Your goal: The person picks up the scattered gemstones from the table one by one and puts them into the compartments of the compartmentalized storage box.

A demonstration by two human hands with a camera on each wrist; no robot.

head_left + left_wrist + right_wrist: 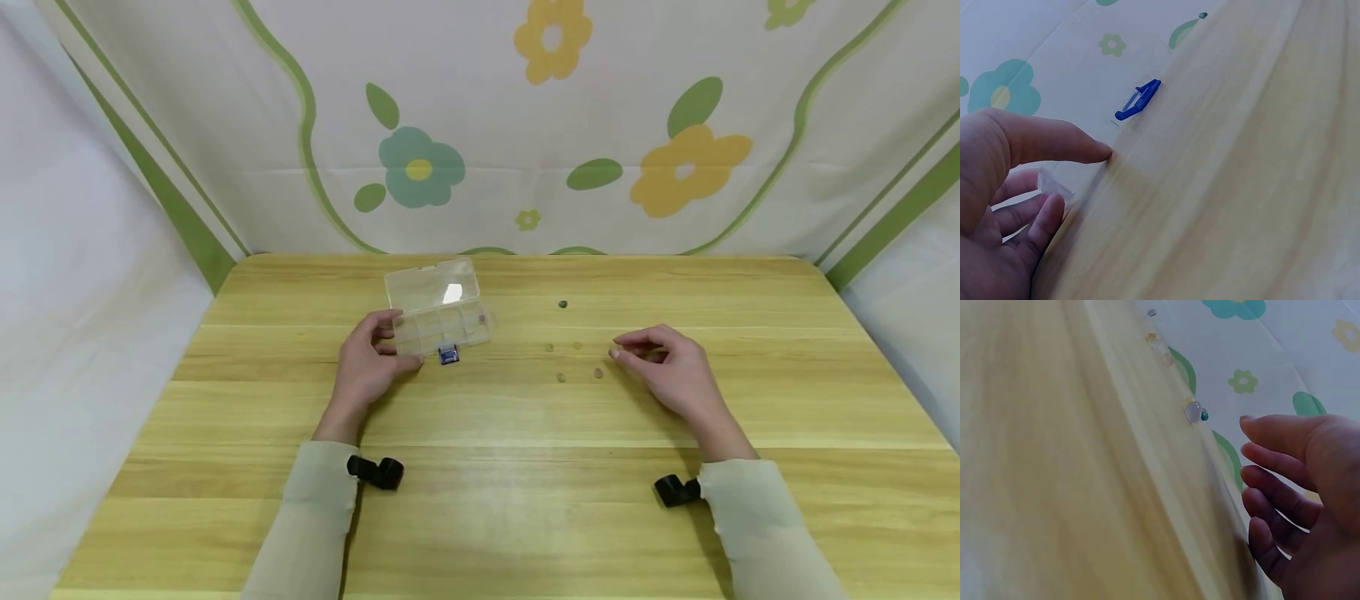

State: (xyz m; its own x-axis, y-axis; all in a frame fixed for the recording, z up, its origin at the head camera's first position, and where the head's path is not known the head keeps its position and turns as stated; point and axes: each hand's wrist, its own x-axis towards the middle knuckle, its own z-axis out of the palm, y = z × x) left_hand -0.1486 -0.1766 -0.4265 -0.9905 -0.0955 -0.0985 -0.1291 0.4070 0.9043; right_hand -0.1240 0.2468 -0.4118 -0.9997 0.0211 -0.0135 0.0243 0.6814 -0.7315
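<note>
Several small beads (561,377) lay loose on wooden table (525,500), right of clear compartment box (441,321) standing lid-up at centre-left, blue latch (448,356) facing person. Left hand (365,364) gripped box's near-left corner, steadying. Right hand (671,367) hovered empty beside beads, fingers loosely curled. Judged step: sorting beads into box. Next move likely called for fine pinch on nearest bead (597,373).

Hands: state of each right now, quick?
Left hand: fingers and thumb curled round the left end of the clear compartment box, holding it.
Right hand: loosely curled, empty, near the small beads.
</note>
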